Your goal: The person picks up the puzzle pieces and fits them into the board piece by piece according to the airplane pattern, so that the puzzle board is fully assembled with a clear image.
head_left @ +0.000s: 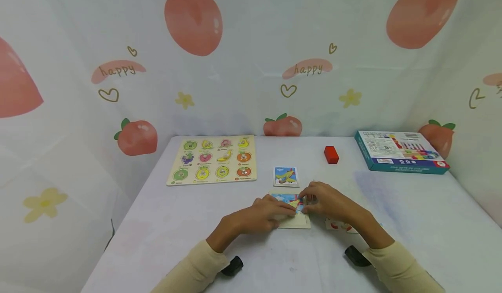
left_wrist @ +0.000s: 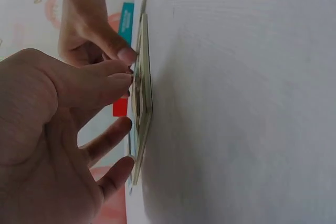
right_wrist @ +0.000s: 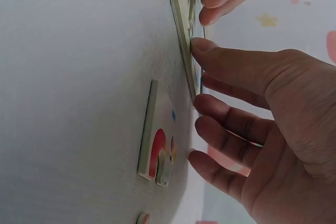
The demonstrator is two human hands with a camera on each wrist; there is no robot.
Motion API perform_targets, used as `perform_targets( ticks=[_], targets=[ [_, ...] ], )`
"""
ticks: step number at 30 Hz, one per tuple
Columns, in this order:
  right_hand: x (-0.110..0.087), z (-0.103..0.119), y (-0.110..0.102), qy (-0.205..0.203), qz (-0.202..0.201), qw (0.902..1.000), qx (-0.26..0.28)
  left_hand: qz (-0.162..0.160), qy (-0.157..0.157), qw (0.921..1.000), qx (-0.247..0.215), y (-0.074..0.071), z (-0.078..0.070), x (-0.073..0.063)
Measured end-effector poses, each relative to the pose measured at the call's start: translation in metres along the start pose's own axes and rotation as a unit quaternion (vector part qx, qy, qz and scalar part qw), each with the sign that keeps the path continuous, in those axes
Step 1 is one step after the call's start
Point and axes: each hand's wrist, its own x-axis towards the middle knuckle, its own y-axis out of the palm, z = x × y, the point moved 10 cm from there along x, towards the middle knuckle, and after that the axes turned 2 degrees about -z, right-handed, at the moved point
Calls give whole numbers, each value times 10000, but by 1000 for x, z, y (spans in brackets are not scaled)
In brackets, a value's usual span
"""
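Observation:
A small picture puzzle in a cream frame (head_left: 295,223) lies on the table, showing part of a yellow and red aeroplane on blue. My left hand (head_left: 266,213) rests on it from the left, fingers stretched across the picture. From the right, my right hand (head_left: 323,200) touches the puzzle's right side with thumb and index finger, tips apart; whether they pinch a piece is hidden. Its other fingers hang loosely bent in the right wrist view. Behind the puzzle lies a matching aeroplane picture card (head_left: 286,176). Loose puzzle pieces (right_wrist: 155,153) lie under the right wrist.
A fruit picture board (head_left: 213,181) lies at the back left. Farther right are a red block (head_left: 331,155) and a flat teal game box (head_left: 404,151). A peach-printed cloth (head_left: 243,88) hangs behind the table. Black wrist devices (head_left: 233,267) sit below both forearms.

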Motion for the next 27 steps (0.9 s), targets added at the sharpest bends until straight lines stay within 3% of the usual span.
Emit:
perform_targets(
  ticks=[9,18,27],
  targets=[
    [-2,-3,0,-12,21,9999,-112,216,-236,9995,31,7,3,1],
    [-29,-18,-9,116,24,9996,-261,270,-305,9989,-230,9,8,1],
    [-60,-41,-18,262,-13,9989,-393,-81,-167,9987,-474,-1,8,-2]
  ],
)
